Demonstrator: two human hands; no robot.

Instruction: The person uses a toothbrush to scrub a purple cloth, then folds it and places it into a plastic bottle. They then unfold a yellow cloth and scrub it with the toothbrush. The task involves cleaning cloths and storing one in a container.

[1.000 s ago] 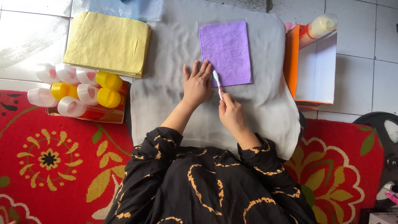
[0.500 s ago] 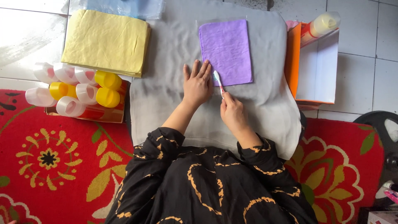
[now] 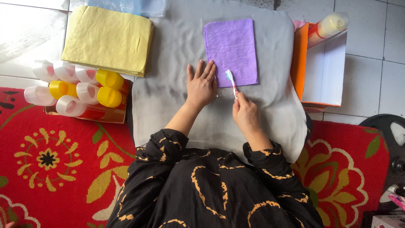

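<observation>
Left hand [image 3: 201,85] lies flat, fingers spread, palm down on the grey cloth [image 3: 177,84], fingertips pressing the lower left edge of the purple cloth [image 3: 231,50]. It grips nothing, just pins.

Right hand [image 3: 246,113] is clenched round the handle of a toothbrush [image 3: 231,82]. Brush head points up and away from the person, bristles touching the purple cloth near its bottom edge, just beside the left hand's fingers.

Purple cloth sits on the upper middle of the grey cloth, apparently inside a clear plastic sleeve. Grey cloth is spread over the tile floor and partly over the red rug [image 3: 50,160].

Folded yellow cloth [image 3: 107,39] lies top left, touching the grey cloth's edge. Below it, a box of bottles [image 3: 80,90] with yellow and translucent caps, lying on their sides. Right of the grey cloth, an orange and white box [image 3: 322,71], open, with a bottle [image 3: 327,27] resting on its top edge. Blue plastic [image 3: 135,6] at the top edge, partly cut off.
</observation>
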